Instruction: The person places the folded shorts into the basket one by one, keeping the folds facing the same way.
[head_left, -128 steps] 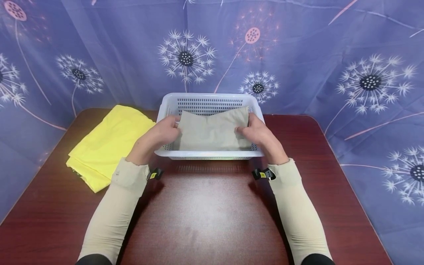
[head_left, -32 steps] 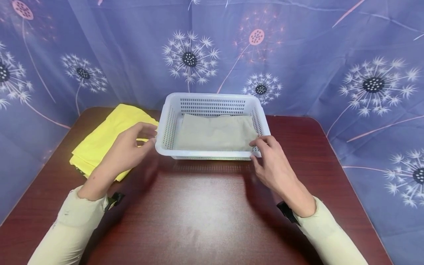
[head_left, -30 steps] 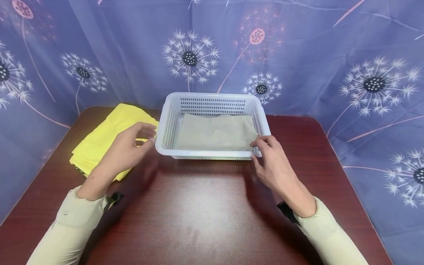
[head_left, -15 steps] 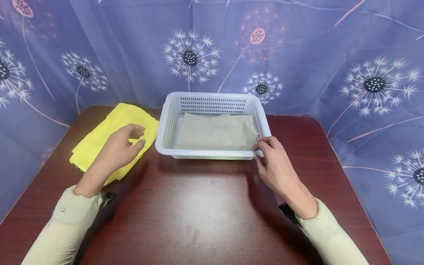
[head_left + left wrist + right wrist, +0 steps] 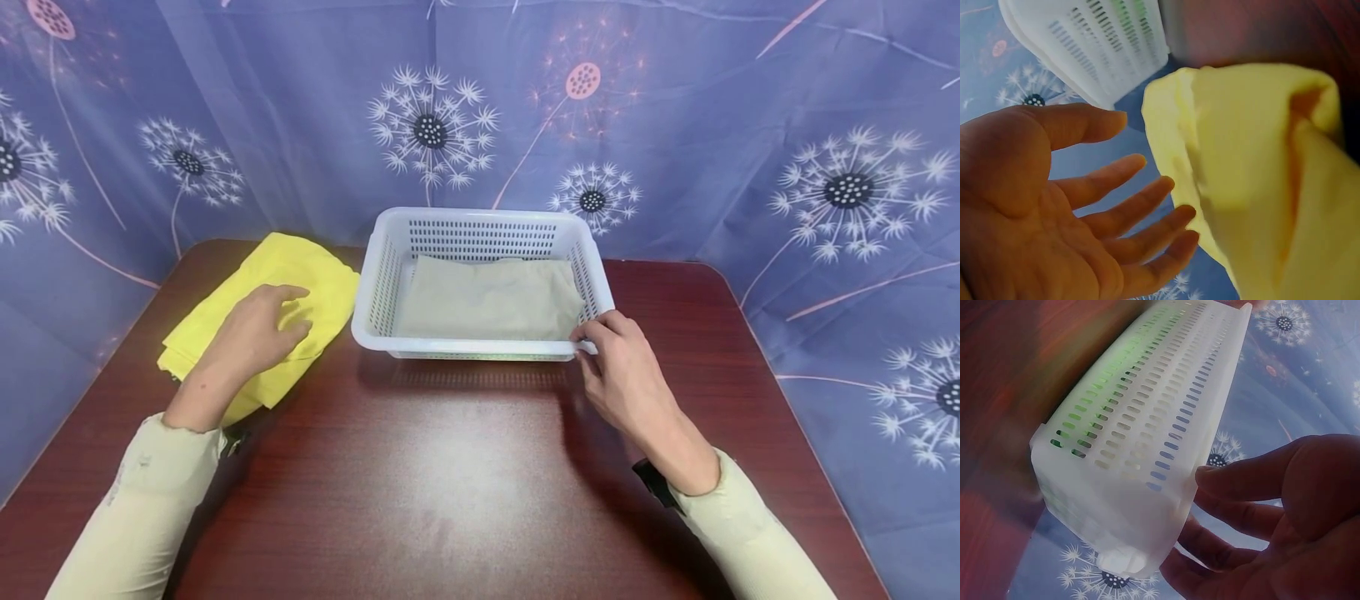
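A white plastic basket stands at the back of the table, with a folded beige cloth lying in it. My right hand pinches the basket's rim at its near right corner. In the right wrist view the thumb lies against the slotted outer wall, the other fingers beyond the rim. Left of the basket lies a folded yellow cloth. Over that cloth is my left hand, fingers spread and holding nothing. The left wrist view has the yellow cloth just past the fingertips; contact is not visible there.
The dark red wooden table stretches in front of the basket and off to both sides. Behind and beside it hangs a blue curtain with a dandelion print. Something green shows through the basket's lower slots.
Both hands have let go of the beige cloth, which now lies flatter in the basket. My left hand has moved left, over the yellow cloth. My right hand has come to the basket's near right corner.
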### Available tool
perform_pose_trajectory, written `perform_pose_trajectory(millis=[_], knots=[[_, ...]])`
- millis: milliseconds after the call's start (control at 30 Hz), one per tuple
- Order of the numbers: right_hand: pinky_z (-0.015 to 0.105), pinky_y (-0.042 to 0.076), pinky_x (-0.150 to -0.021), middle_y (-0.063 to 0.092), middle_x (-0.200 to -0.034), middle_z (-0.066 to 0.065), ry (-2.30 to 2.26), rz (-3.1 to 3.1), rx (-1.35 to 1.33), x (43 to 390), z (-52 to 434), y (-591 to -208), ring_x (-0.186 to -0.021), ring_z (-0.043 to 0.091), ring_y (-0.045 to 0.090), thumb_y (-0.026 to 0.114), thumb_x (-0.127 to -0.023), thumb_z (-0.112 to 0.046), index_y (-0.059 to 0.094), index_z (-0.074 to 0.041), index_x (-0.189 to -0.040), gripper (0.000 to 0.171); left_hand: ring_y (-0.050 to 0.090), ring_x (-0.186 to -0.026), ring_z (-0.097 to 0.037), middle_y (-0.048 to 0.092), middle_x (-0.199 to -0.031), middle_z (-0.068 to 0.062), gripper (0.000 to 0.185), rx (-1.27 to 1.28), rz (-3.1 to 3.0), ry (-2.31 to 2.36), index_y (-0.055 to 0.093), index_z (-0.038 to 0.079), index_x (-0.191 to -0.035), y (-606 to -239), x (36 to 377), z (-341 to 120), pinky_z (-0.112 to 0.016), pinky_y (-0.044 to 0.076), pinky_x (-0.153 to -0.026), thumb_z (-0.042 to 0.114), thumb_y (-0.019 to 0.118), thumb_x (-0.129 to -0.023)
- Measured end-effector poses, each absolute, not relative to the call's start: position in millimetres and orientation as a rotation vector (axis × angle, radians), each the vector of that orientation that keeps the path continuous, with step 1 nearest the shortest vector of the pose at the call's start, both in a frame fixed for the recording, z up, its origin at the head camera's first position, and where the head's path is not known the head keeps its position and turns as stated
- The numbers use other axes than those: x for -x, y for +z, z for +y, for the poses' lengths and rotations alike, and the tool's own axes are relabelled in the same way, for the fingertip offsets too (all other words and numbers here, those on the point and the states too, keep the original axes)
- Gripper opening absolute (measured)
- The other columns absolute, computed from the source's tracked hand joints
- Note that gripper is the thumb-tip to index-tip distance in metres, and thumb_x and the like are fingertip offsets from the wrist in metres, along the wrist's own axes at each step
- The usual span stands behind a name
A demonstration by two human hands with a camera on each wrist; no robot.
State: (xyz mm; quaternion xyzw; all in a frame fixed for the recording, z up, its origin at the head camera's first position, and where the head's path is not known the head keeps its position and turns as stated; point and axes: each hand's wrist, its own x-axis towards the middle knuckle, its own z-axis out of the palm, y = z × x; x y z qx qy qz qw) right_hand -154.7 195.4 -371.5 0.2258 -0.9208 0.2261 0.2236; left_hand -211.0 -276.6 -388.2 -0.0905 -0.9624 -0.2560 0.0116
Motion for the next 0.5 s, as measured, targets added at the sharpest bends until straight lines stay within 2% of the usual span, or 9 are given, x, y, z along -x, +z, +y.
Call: perform_pose_trajectory(millis=[100,333,500], knots=[[0.052,0.051,-0.084,0.065,-0.095,0.016,0.619,-2.545,-0.626,155,196,-371,-0.092,0.04,0.062,0.074,-0.083,0.011,0.072,-0.001,-0.094,0.016,0.046,-0.136,-0.053,0.051,-0.146,-0.036,0.058,0.29,-3.042,-0.74,0.049,-0.006,-0.152,-393,214,-281,-0.07,0.038,-0.109,0.016,0.065,-0.1],[0.049,0.053,-0.082,0.065,-0.094,0.013,0.626,-2.561,-0.635,156,198,-370,-0.091,0.035,0.062,0.074,-0.083,0.01,0.074,-0.001,-0.094,0.017,0.025,-0.144,-0.067,0.025,-0.166,-0.034,0.069,0.143,-3.232,-0.592,0.037,0.005,-0.162,-398,213,-288,-0.089,0.031,-0.095,0.026,0.059,-0.101],[0.048,0.053,-0.081,0.065,-0.093,0.013,0.625,-2.563,-0.643,156,198,-370,-0.09,0.034,0.062,0.074,-0.083,0.01,0.074,-0.001,-0.094,0.016,0.009,-0.145,-0.074,0.012,-0.171,-0.031,0.072,0.087,-3.315,-0.573,0.031,0.012,-0.166,-402,213,-291,-0.095,0.019,-0.097,0.03,0.058,-0.103]])
